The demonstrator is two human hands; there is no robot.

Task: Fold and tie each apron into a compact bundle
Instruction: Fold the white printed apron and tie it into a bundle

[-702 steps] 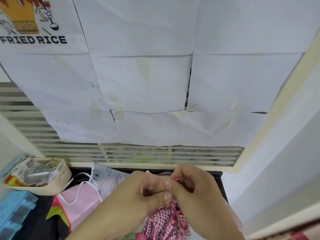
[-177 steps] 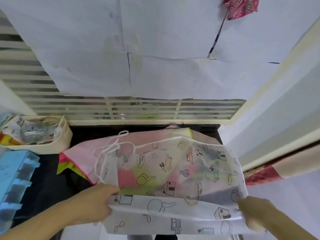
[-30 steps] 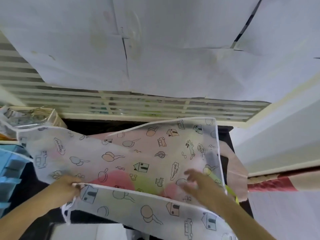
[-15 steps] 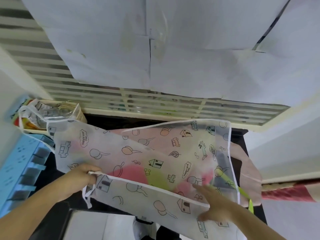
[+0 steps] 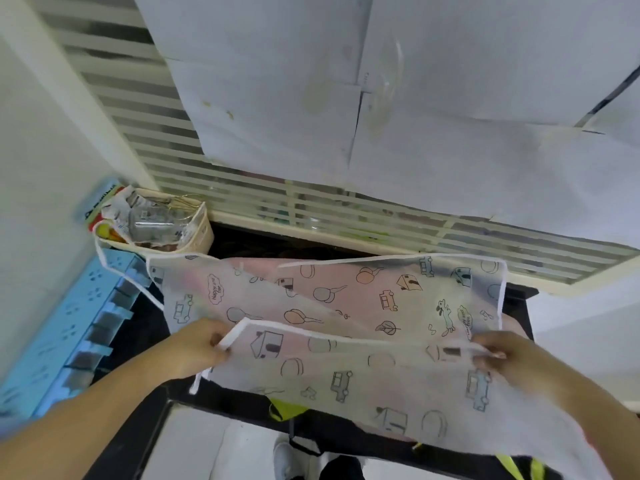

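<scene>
While both hands pinch the white-bound near edge of the thin, translucent white apron printed with little houses, cars and trees (image 5: pixel 346 306), the cloth lies spread across the black tabletop (image 5: pixel 516 299), over a pink apron (image 5: pixel 263 263) beneath it, with its lower part hanging off the front edge toward the floor. The left hand (image 5: pixel 195 348) grips the folded corner between thumb and curled fingers; the right hand (image 5: pixel 502 355) nips the same bound edge farther along, so the strip between them is drawn fairly taut. The likeliest trouble, as I judge it, is that so light and slippery a fabric will slide or skew as the fold is carried over, leaving the layers out of line and the bundle lopsided. The loose white tie strap (image 5: pixel 114 271) trails off the left side toward the cream basket of clutter (image 5: pixel 204 226) and the pale blue plastic organiser (image 5: pixel 90 323), and could snag there if the apron is pulled sharply. Dragging the top apron may also shift the pink one under it. Room is tight: a slatted window frame (image 5: pixel 346 216) closes the far side, walls stand near on both flanks, and the hanging portion has only the open space in front of the table to swing in.
</scene>
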